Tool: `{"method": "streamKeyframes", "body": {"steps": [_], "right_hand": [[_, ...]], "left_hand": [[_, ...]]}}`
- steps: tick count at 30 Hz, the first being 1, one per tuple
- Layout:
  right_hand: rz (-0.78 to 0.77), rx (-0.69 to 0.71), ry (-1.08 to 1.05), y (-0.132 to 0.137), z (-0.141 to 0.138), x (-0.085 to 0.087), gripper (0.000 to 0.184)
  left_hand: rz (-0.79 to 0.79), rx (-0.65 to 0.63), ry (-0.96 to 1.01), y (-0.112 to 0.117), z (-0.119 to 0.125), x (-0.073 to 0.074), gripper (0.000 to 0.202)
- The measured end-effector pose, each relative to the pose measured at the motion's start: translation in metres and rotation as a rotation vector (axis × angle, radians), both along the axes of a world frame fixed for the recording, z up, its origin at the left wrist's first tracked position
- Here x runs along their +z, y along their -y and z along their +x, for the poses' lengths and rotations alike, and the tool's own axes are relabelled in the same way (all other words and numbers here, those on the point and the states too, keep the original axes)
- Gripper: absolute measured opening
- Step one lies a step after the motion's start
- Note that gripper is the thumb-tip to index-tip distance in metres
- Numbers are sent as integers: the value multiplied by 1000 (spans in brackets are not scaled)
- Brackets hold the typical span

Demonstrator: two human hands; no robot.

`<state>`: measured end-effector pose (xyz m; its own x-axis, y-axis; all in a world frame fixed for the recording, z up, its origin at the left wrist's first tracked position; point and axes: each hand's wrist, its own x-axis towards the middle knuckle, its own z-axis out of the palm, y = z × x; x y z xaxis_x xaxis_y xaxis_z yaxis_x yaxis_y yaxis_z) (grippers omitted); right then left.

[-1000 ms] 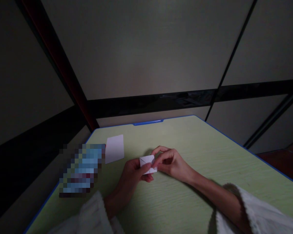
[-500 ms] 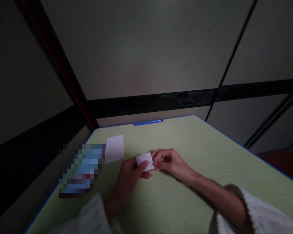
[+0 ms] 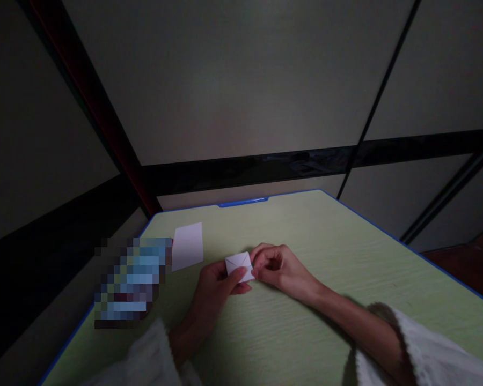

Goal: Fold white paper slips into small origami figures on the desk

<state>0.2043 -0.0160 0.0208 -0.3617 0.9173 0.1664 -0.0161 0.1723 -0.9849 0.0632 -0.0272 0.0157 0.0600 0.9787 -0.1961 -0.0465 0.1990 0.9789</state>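
A small square of folded white paper (image 3: 239,261) shows diagonal lines across its face, like the flap of an envelope. My left hand (image 3: 217,281) grips it from the left, thumb pressed on the lower front and fingers behind. At its right edge, my right hand (image 3: 276,264) pinches the lower corner between thumb and curled fingers. The fingertips behind the paper are partly hidden. Both hands are just above the table.
A flat sheet of white paper (image 3: 188,247) lies on the pale green table (image 3: 306,225) to the left. Beside it is a pixelated, blurred item (image 3: 132,284). The blue-edged table stands against dark-banded panels (image 3: 241,80).
The lines on the folded paper look different: crossing creases now appear as a V above a straight edge. Both hands stay almost in place, and the view has shifted very slightly.
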Motion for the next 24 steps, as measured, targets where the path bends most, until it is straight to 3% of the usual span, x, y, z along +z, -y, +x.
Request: {"method": "streamKeyframes", "body": {"steps": [8,17,24], "right_hand": [[21,7,19,0,0,-2,9],[-329,65,-180,-4,-2,-7,14],[-250,89,-103,-2,-3,-5,20]], "left_hand": [[-6,-6,-41,0,-1,-3,9],[112,-29,-65,1,-5,-5,13],[135,-40,-103,2,-4,-3,12]]}}
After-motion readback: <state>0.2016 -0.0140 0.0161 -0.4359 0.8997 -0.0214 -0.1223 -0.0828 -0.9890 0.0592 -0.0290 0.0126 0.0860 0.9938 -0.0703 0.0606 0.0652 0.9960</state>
